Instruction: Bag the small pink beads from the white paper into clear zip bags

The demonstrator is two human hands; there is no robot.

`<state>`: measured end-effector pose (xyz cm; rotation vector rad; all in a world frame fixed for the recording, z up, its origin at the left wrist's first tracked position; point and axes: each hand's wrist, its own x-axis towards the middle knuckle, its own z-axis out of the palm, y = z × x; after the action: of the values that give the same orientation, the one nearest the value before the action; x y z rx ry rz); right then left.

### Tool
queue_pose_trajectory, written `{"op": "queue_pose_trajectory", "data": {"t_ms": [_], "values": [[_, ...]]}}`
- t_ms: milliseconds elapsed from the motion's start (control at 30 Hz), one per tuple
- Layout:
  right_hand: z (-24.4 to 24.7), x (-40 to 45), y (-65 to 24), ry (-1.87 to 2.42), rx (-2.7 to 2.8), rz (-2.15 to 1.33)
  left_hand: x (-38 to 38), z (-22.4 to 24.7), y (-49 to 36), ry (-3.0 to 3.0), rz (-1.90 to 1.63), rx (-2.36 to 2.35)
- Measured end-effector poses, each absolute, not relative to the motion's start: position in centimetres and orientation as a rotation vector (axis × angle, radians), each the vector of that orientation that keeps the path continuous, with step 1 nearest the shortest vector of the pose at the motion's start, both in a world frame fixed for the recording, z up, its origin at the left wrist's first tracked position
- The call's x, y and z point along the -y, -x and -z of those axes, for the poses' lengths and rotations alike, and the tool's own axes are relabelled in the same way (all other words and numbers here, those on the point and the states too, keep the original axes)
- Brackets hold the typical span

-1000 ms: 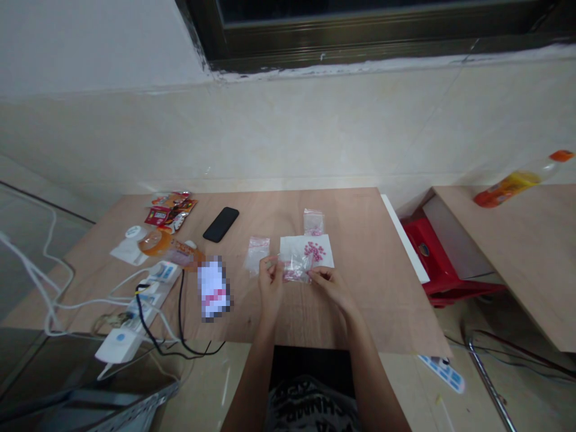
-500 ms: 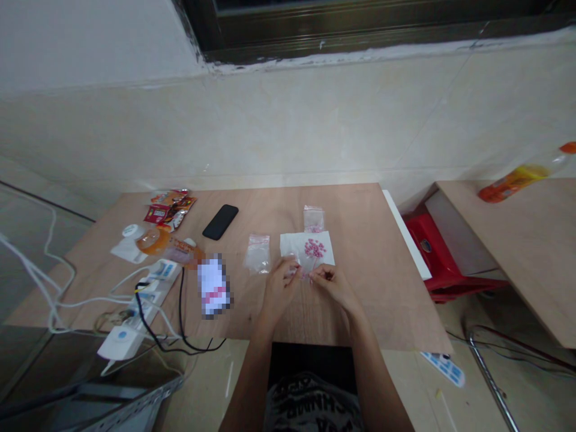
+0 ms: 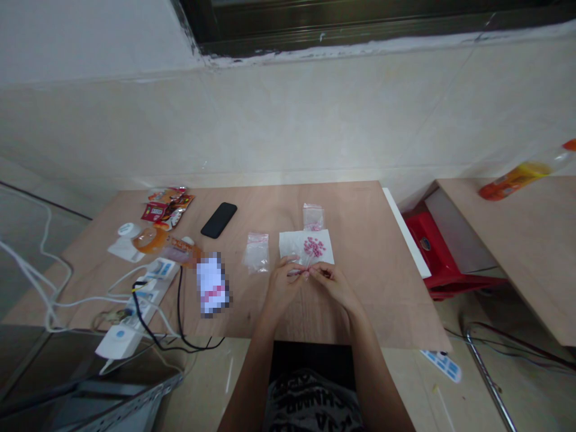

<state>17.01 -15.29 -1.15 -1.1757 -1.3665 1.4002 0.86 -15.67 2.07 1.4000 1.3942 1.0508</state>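
Note:
On a white sheet (image 3: 292, 242) lies a cluster of small pink pieces (image 3: 314, 246). At the sheet's lower edge my left hand (image 3: 286, 277) and my right hand (image 3: 330, 279) meet, fingertips nearly touching. Both hands are pinched around something small and pinkish, too tiny to make out. Behind the sheet is a clear zip bag (image 3: 314, 216) with some pink in its bottom. Another clear bag (image 3: 257, 252) rests to the left of the sheet.
Left on the table (image 3: 387, 300) are a black phone (image 3: 219, 220), a lit, blurred-out phone (image 3: 213, 285), an orange bottle (image 3: 166, 245), snack wrappers (image 3: 167, 208) and a power strip (image 3: 150, 288) with cables. A red stool (image 3: 432, 252) stands right.
My left hand has turned slightly and its fingertips have moved right, closing the gap to my right hand. The view has shifted a little.

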Motion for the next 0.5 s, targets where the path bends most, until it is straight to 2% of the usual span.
{"op": "queue_pose_trajectory", "data": {"t_ms": [167, 500], "values": [[1.1, 15.4, -16.8, 1.236, 1.420, -1.315, 15.9, -1.9, -1.0, -1.416, -1.049, -1.434], [0.2, 16.1, -14.9, 1.510, 1.551, -0.909, 16.7, -1.0, -2.2, -1.395, -1.173, -1.505]]}}
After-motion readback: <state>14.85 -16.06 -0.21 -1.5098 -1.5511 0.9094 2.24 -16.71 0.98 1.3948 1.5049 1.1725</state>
